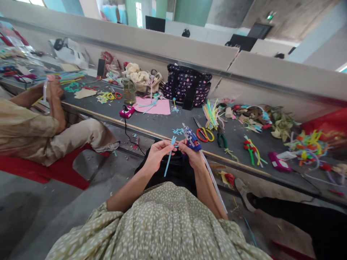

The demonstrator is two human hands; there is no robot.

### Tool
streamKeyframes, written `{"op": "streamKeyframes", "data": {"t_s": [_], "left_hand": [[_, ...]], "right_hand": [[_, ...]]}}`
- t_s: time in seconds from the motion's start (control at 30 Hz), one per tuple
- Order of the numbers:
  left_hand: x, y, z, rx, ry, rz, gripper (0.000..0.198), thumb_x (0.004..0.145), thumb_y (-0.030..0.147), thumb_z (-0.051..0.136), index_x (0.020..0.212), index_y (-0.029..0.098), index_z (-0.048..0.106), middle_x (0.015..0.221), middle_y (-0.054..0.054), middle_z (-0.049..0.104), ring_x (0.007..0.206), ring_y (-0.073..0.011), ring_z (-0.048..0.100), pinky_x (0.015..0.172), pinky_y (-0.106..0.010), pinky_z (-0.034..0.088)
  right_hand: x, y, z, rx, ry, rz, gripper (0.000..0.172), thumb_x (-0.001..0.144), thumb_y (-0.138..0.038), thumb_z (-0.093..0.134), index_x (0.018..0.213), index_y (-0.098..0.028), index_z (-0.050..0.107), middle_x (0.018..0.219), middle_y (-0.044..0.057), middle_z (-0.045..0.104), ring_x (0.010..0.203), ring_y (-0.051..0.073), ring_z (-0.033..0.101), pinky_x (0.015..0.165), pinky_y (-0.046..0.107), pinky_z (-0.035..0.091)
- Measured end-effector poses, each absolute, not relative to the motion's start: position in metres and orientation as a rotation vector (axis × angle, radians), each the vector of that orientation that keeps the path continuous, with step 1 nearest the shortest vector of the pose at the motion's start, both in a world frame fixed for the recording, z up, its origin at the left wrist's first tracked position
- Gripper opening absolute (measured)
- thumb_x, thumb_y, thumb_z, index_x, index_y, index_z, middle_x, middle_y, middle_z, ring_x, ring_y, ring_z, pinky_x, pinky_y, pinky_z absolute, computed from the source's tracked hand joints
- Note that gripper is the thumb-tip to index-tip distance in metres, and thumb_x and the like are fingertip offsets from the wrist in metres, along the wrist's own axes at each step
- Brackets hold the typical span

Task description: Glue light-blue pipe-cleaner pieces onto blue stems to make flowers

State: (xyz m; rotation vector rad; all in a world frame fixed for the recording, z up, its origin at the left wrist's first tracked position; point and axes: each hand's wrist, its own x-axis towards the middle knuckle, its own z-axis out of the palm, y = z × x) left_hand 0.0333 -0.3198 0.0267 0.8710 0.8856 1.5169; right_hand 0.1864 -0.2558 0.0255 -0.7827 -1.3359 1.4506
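Observation:
My left hand point(158, 154) pinches a light-blue pipe cleaner point(167, 167) between thumb and fingers; short pieces branch near its top and its tail hangs down. Close beside it, my right hand point(192, 154) is wrapped round a blue glue gun point(194, 144), its nozzle pointing up and away over the table edge. A long whitish glue stick point(214, 182) trails from the gun's back along my right forearm. My right fingertips meet the strip; whether they also pinch a small blue piece I cannot tell. Cut blue bits point(177, 131) lie just beyond my hands.
On the dark table point(162, 124) lie orange-and-yellow scissors point(204, 134), green-handled pliers point(222, 138), a bundle of pastel strips point(213, 115) and a pink box point(127, 112) with a cable. Behind stand a glass jug point(129, 92) and a patterned bag point(187, 85). A co-worker point(29, 126) sits at left.

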Motion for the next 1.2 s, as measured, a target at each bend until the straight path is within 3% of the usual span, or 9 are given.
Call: {"op": "streamKeyframes", "data": {"t_s": [0.13, 0.37, 0.77, 1.2], "left_hand": [[0.031, -0.321, 0.027, 0.960, 0.967, 1.521, 0.024, 0.072, 0.036, 0.079, 0.075, 0.016, 0.068, 0.086, -0.004, 0.070, 0.073, -0.0133, 0.064, 0.063, -0.023, 0.052], [0.030, -0.324, 0.028, 1.133, 1.014, 1.488, 0.020, 0.075, 0.032, 0.075, 0.070, 0.015, 0.065, 0.074, -0.001, 0.063, 0.064, -0.0095, 0.053, 0.061, -0.023, 0.043], [0.030, -0.327, 0.038, 1.324, 1.105, 1.389, 0.019, 0.076, 0.029, 0.073, 0.066, 0.015, 0.063, 0.069, -0.001, 0.060, 0.065, -0.0115, 0.053, 0.063, -0.024, 0.042], [0.028, -0.330, 0.038, 1.700, 1.144, 1.371, 0.012, 0.082, 0.020, 0.064, 0.071, 0.017, 0.063, 0.081, -0.003, 0.062, 0.072, -0.0128, 0.057, 0.064, -0.024, 0.043]], "right_hand": [[0.190, -0.259, 0.031, -0.775, -1.315, 1.315, 0.033, 0.073, -0.038, 0.078, 0.070, -0.022, 0.048, 0.068, -0.004, 0.056, 0.054, 0.009, 0.046, 0.050, 0.025, 0.035], [0.199, -0.269, 0.045, -0.755, -1.429, 1.165, 0.028, 0.076, -0.034, 0.076, 0.076, -0.022, 0.050, 0.074, -0.002, 0.059, 0.058, 0.010, 0.048, 0.057, 0.027, 0.041], [0.208, -0.270, 0.055, -0.824, -1.649, 1.058, 0.028, 0.076, -0.035, 0.075, 0.073, -0.021, 0.051, 0.074, 0.000, 0.061, 0.063, 0.012, 0.052, 0.064, 0.029, 0.047], [0.213, -0.268, 0.049, -0.804, -1.713, 1.006, 0.027, 0.076, -0.032, 0.077, 0.078, -0.023, 0.052, 0.077, 0.000, 0.062, 0.066, 0.015, 0.054, 0.067, 0.031, 0.048]]}}
